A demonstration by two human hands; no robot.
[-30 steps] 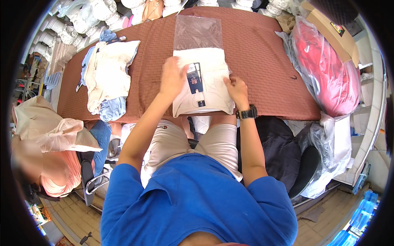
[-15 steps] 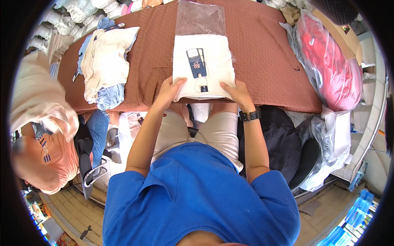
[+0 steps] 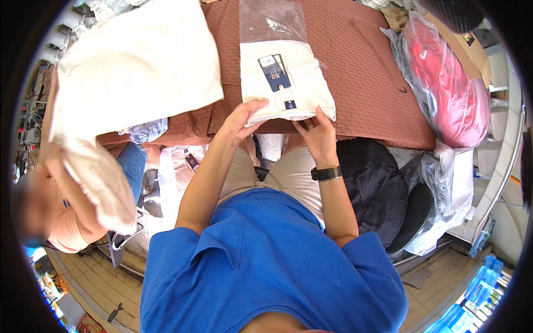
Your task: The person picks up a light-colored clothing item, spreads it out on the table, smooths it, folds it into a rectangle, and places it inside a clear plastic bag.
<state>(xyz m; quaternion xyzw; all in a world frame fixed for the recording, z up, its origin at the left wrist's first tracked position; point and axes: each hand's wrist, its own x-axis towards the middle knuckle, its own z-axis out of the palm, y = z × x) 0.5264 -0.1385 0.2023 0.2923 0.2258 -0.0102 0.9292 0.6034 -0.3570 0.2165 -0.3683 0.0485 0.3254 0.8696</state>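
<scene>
Left hand [image 3: 240, 121] and right hand [image 3: 317, 132] apart, each pinching the near edge of a folded cream shirt [image 3: 284, 83] lying half inside a clear plastic bag [image 3: 272, 21] on the brown quilted table cover [image 3: 366, 66]; best slid in squarely, edges level, hang tag flat

The person wears a blue short-sleeved collared shirt [image 3: 266, 261], beige shorts [image 3: 277, 175] and a black wristwatch [image 3: 326, 173].

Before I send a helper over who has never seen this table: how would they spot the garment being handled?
Look at the brown quilted table cover; at its near edge lies a folded cream garment in a clear plastic bag. Unlike the cream cloth held up beside it, it carries a dark blue hang tag.
</scene>
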